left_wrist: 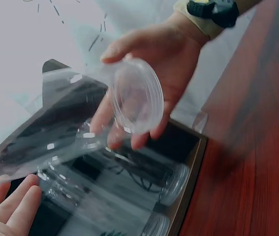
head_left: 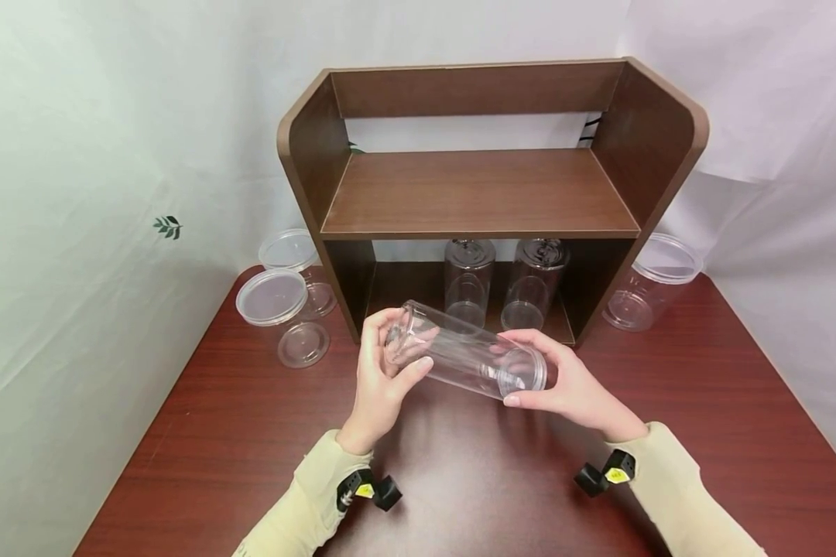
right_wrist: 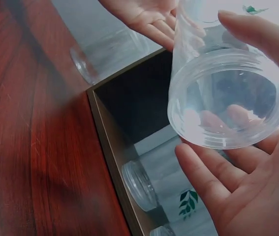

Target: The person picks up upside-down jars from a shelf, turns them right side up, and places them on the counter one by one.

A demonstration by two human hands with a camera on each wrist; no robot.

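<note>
A tall clear plastic jar (head_left: 460,356) is held tilted above the table, in front of the shelf unit, its right end lower. My left hand (head_left: 383,379) grips the jar's moulded base end, thumb in front and fingers behind. Around the ringed mouth end my right hand (head_left: 564,383) curls its thumb and fingers. In the right wrist view, the threaded mouth (right_wrist: 228,103) faces the camera, between thumb and fingers; whether a clear lid covers it I cannot tell. Two similar clear jars (head_left: 468,282) (head_left: 535,282) stand on the lower shelf, moulded ends up.
The brown two-tier shelf unit (head_left: 481,193) stands at the back of the reddish table (head_left: 460,480). Two wide clear jars with whitish lids (head_left: 272,298) (head_left: 289,251) stand left of it, and another lidded jar (head_left: 651,278) stands to its right. White sheeting (head_left: 77,232) surrounds the table.
</note>
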